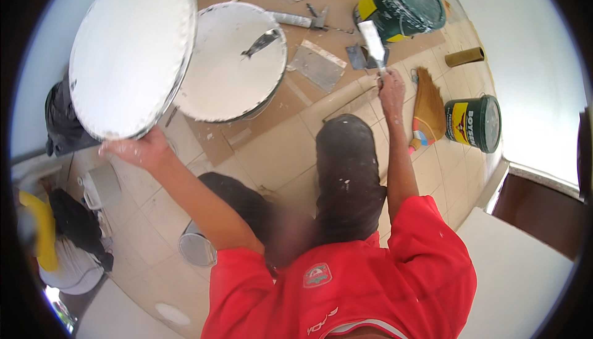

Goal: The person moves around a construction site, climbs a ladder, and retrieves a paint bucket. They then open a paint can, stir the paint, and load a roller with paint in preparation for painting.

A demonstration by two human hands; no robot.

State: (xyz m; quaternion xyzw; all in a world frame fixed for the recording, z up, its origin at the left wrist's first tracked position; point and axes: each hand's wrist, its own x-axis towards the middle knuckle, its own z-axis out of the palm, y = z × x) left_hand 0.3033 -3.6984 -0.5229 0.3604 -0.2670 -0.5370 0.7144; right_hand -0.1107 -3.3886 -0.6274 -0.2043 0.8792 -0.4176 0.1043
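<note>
My left hand [139,150] grips the lower rim of a large round lid [133,55] smeared with white, holding it tilted up at the left. Right beside the lid, partly covered by it, stands a wide bucket [216,76] whose round top looks white. On that white surface shows a dark, narrow shape [262,42]; I cannot tell whether it is a tool or a bare patch. My right hand [391,85] is closed round the handle of a putty knife [372,41], its blade coated white and pointing away from me, near a green pail.
The lidded green pail [411,8] stands far right, a smaller green pail [474,122] nearer. A broom [427,107] and a cardboard tube [464,56] lie between. On brown floor covering rest a caulking gun [296,20] and a flat grey plate [318,67]. A metal can [197,249] stands by my left leg.
</note>
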